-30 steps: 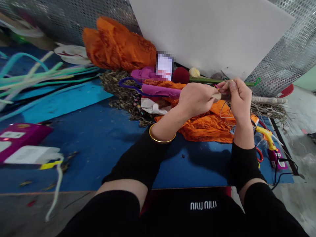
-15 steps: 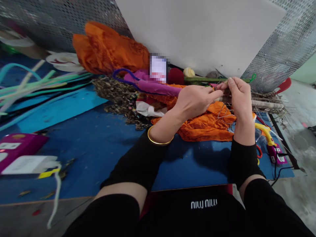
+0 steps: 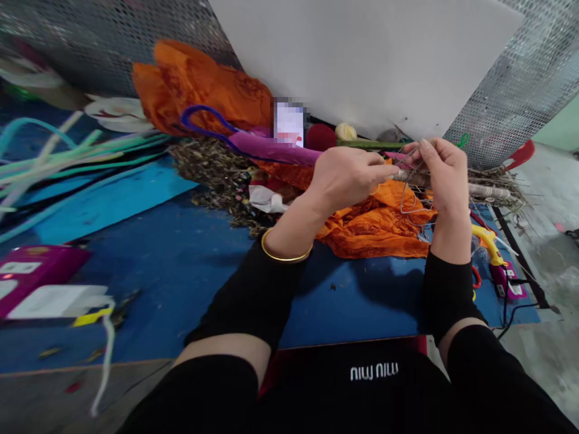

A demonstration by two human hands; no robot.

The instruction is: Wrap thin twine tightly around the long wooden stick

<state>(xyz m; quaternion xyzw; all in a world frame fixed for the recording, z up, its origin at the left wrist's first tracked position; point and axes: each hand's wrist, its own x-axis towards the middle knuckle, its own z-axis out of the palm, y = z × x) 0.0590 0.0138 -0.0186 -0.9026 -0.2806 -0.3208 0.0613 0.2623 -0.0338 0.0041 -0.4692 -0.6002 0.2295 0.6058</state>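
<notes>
My left hand (image 3: 346,175) is closed around a stick (image 3: 418,179), whose right part is bound with pale twine. On the left side of that hand a purple-wrapped length (image 3: 271,147) with a dark blue loop (image 3: 192,114) sticks out; the hand hides whether the two parts join. My right hand (image 3: 447,172) is closed, thumb and fingers pinching thin twine (image 3: 403,202) just above the stick. A slack bend of this twine hangs down between the hands. Crumpled orange cloth (image 3: 375,226) lies below them on the blue table (image 3: 217,289).
Dried plant matter (image 3: 212,181) and more orange cloth (image 3: 199,90) lie at the back left. Colourful strips (image 3: 81,157) and a purple box (image 3: 40,271) are on the left. At right are a yellow glue gun (image 3: 488,241) and twigs (image 3: 515,181). A white board (image 3: 375,60) stands behind.
My left hand has shifted left, and the purple length with its blue loop has moved left too. My right hand has moved slightly right, widening the gap between the hands.
</notes>
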